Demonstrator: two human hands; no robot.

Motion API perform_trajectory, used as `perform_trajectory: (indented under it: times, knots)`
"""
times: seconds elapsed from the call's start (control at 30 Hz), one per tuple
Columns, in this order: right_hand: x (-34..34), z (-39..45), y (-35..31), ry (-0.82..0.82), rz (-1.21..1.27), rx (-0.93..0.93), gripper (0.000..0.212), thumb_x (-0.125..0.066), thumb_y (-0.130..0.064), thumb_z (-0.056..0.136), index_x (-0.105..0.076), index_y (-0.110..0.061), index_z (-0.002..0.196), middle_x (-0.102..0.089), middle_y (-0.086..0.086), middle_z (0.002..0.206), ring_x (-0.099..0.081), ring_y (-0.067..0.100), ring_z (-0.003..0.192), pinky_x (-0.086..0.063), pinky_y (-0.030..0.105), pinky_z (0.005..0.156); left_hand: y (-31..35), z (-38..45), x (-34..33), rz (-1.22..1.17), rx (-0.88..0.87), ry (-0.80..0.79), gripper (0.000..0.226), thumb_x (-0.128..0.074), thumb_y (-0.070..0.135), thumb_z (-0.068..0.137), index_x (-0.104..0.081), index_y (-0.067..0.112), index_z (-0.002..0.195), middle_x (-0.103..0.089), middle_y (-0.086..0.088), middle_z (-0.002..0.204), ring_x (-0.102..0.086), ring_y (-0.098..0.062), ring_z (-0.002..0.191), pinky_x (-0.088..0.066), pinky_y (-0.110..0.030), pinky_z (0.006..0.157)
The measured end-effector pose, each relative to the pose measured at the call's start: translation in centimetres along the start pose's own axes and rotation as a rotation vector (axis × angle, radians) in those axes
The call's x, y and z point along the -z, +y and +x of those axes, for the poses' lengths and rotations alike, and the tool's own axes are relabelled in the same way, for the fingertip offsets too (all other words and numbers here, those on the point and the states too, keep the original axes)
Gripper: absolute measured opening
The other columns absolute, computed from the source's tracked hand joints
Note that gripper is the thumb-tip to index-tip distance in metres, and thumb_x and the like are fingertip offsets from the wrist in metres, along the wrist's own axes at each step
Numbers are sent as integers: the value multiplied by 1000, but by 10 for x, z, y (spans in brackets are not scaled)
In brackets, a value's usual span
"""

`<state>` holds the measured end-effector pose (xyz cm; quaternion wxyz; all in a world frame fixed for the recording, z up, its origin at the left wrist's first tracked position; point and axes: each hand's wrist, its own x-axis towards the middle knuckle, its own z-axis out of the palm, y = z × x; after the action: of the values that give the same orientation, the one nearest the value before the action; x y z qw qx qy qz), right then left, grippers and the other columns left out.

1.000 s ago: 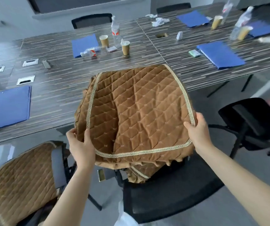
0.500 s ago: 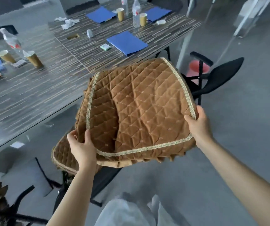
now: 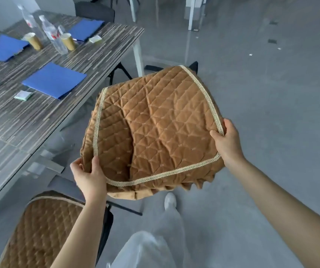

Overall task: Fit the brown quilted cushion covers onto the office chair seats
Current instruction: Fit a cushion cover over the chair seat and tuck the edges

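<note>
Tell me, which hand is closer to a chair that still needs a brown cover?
Probably the right hand. It grips the held cover's far corner, nearest the bare black chair peeking out behind. The left hand grips the near corner, above a chair already wearing its cover.

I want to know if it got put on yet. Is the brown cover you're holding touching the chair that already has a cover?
Apart. In the head view, the held cover hangs in the air; grey floor shows between it and the covered chair.
</note>
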<state>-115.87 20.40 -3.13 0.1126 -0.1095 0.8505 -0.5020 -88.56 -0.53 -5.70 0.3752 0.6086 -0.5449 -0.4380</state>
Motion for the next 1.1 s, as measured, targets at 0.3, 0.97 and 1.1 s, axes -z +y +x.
perform_trajectory:
  times: [0.3, 0.97, 1.1]
  knots:
    - [-30, 148, -46, -43, 74, -26, 20, -56, -5, 88, -56, -18, 104, -69, 1, 102, -63, 19, 97, -46, 29, 83, 62, 97, -123, -20, 17, -37, 38, -62, 32, 92, -48, 12, 121, -57, -4, 110, -56, -21, 100, -44, -32, 85]
    - [-103, 447, -112, -402, -27, 185, 36, -59, -12, 89, -56, -18, 124, -66, 0, 116, -60, 20, 109, -46, 43, 101, 101, 179, -306, 85, 285, 190, 49, -73, 28, 85, -50, 10, 123, -60, -8, 114, -61, -28, 104, -51, -46, 93]
    - [-108, 508, -141, -509, -77, 300, 35, -61, -10, 89, -58, -16, 123, -67, -1, 115, -61, 20, 107, -46, 41, 99, 114, 162, -347, 60, 370, 286, 51, -73, 28, 85, -47, 13, 125, -58, -4, 112, -60, -27, 105, -50, -46, 95]
